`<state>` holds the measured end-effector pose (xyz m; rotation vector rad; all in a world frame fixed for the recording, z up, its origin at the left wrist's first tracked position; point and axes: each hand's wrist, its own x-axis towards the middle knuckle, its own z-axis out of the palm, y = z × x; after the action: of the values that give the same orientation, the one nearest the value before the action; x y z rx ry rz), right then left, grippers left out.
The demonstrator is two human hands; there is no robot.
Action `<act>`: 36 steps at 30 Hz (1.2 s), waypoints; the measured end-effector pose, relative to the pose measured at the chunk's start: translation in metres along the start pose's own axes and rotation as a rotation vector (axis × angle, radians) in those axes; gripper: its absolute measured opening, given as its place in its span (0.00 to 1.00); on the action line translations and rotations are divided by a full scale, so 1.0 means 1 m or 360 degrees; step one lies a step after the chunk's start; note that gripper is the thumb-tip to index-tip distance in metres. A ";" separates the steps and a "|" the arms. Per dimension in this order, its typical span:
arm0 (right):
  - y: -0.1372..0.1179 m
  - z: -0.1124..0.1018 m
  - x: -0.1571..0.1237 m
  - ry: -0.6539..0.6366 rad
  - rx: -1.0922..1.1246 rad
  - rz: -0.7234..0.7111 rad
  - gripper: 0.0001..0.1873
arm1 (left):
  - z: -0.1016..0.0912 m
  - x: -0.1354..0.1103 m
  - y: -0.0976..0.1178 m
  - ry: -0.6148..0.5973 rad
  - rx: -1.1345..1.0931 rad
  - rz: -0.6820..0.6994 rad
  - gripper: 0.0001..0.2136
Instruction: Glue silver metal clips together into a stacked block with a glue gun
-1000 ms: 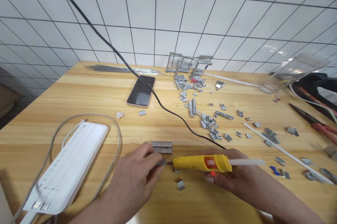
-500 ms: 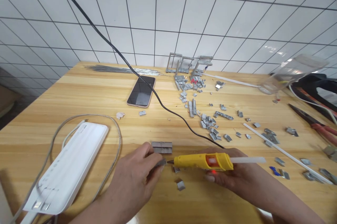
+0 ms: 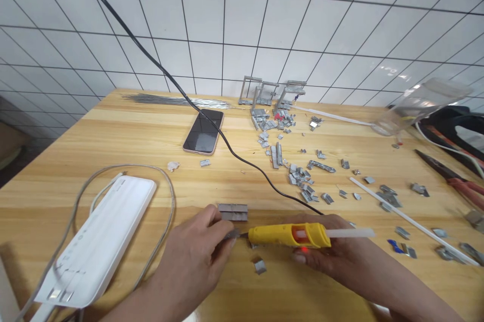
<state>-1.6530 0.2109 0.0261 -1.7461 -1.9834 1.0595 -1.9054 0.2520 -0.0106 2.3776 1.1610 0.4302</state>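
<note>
My right hand (image 3: 333, 254) is wrapped around a yellow glue gun (image 3: 287, 235) with a white glue stick (image 3: 350, 233) poking out of its back. The gun lies level, its nozzle pointing left. My left hand (image 3: 192, 261) pinches a small grey staple piece (image 3: 230, 235) right at the nozzle tip. A flat block of staples (image 3: 233, 211) lies just beyond my left fingers. Two loose staple bits (image 3: 259, 265) rest on the wooden table (image 3: 132, 130) below the gun. The gun's black cord (image 3: 242, 158) runs away up to the left.
A white power strip (image 3: 98, 241) with a grey cable lies at the near left. A phone (image 3: 204, 131) lies face up mid-table. Several staple pieces (image 3: 300, 176) and small staple frames (image 3: 270, 91) are scattered behind. Glue sticks (image 3: 408, 218), pliers (image 3: 454, 173) and a clear container (image 3: 419, 103) sit at the right.
The glue gun has edged slightly left, closer to the piece in my left fingers. Both hands otherwise hold their places.
</note>
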 end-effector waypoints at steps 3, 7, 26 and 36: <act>-0.001 -0.001 0.001 -0.0026 -0.0009 -0.0004 0.06 | -0.001 0.000 0.001 -0.0003 -0.0001 0.0002 0.11; -0.002 -0.002 0.001 -0.0028 -0.0014 0.0003 0.07 | -0.001 0.000 0.001 -0.0012 -0.0001 -0.0001 0.11; -0.001 0.001 0.000 0.0008 -0.0039 0.0014 0.06 | -0.002 0.000 0.001 -0.0022 -0.0011 -0.0008 0.11; 0.003 0.000 -0.001 0.0031 -0.0001 -0.0019 0.07 | 0.000 -0.001 0.001 0.0004 -0.0011 -0.0001 0.11</act>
<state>-1.6508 0.2096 0.0243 -1.7361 -1.9803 1.0347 -1.9052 0.2510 -0.0099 2.3713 1.1594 0.4367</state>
